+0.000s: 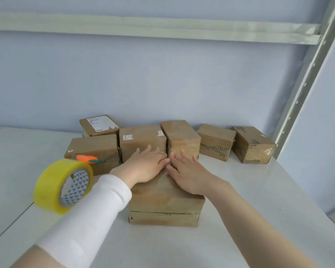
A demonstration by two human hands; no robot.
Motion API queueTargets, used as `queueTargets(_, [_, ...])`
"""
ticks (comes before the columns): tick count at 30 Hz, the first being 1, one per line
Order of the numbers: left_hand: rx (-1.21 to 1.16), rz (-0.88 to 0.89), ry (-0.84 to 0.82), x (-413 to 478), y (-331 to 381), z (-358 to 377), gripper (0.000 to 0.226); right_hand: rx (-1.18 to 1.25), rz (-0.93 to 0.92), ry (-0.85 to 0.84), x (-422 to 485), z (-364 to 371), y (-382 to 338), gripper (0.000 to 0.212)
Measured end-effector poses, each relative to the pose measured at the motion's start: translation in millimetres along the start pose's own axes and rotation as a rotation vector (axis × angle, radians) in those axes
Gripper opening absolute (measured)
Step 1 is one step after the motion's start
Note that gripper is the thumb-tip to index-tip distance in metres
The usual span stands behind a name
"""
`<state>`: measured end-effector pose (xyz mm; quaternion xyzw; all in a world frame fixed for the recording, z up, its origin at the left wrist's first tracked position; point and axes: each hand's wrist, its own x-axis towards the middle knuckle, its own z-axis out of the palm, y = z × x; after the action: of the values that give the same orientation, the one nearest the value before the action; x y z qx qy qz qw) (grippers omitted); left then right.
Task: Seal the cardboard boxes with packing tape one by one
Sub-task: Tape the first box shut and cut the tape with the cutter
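cardboard box [163,202] under flat left hand [143,168] and right hand [187,176]

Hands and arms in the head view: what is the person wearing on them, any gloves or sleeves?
No gloves on either hand. The left hand comes out of a snug, plain white sleeve that covers the forearm from the wrist, with bare arm showing beyond its upper edge; no markings on it. The right hand and right forearm are uncovered: no sleeve, watch or band shows.

Left hand [145,167] and right hand [188,175] lie flat, outstretched, nearly touching
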<state>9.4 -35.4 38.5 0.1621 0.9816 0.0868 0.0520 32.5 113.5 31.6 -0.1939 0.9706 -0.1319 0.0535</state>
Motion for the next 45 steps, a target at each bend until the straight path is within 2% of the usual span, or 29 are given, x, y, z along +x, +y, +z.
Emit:
queueTargets(3, [0.040,0.041,0.081,-1,-1,7,0.045,0.000,0.000,0.060,1,4,-1,0.057])
queueTargets(5, [-0.051,0.046,0.157,-3,1,13,0.041,-0.014,0.001,0.088,-2,12,-3,0.055])
queueTargets(8, [-0.582,-0.012,0.415,-6,-1,10,0.035,0.063,-0.001,0.159,-5,11,-2,0.055])
queueTargets(10, [-1.033,-0.138,0.540,-16,-12,12,0.036,0.370,0.077,0.302,-10,9,5,0.059])
queueTargets(11, [-1.230,-0.216,0.480,-23,-16,17,0.043,0.603,0.167,0.332,-15,8,7,0.062])
queueTargets(12, [-1.386,-0.290,0.353,-32,-18,25,0.050,0.854,0.256,0.317,-22,9,9,0.066])
queueTargets(14, [-1.595,-0.399,0.089,-45,-16,38,0.056,1.251,0.352,0.216,-31,19,11,0.071])
queueTargets(16, [-1.688,-0.433,0.070,-45,-16,42,0.054,1.384,0.358,0.163,-34,26,13,0.065])
queueTargets(17, [-1.698,-0.436,0.086,-44,-15,42,0.051,1.409,0.350,0.162,-34,26,14,0.056])
queueTargets(19, [-1.679,-0.389,0.092,-46,-13,40,0.043,1.440,0.316,0.162,-34,26,12,0.038])
queueTargets(22, [-1.541,-0.096,0.270,-49,-13,36,0.031,1.364,0.160,0.323,-39,25,12,0.037])
queueTargets(25, [-1.105,0.349,0.556,-61,-22,28,0.030,0.983,-0.220,0.562,-54,19,13,0.043])
queueTargets(26, [-0.916,0.445,0.579,-65,-27,28,0.030,0.808,-0.317,0.575,-58,19,18,0.041])
queueTargets(28, [-0.647,0.534,0.509,-69,-35,35,0.035,0.539,-0.370,0.532,-66,22,30,0.037])
queueTargets(31, [-0.542,0.531,0.496,-72,-35,29,0.037,0.441,-0.289,0.509,-75,12,33,0.029])
queueTargets(33, [-0.598,0.486,0.565,-65,-20,10,0.036,0.374,-0.237,0.580,-68,-3,23,0.041])
queueTargets(35, [-0.490,0.391,0.563,-49,-2,-8,0.042,0.201,-0.180,0.573,-50,-17,11,0.049])
queueTargets(36, [-0.347,0.334,0.498,-39,7,-11,0.046,0.103,-0.147,0.503,-39,-19,6,0.050])
queueTargets(39, [0.042,0.148,0.137,-15,20,-3,0.052,-0.102,-0.028,0.199,-20,-9,1,0.054])
queueTargets(42, [0.076,0.113,-0.026,-6,18,-9,0.053,-0.130,0.009,0.090,-16,-12,5,0.054])
queueTargets(45, [0.025,0.054,-0.015,-2,10,-14,0.052,-0.049,0.039,0.069,-11,-22,9,0.052])
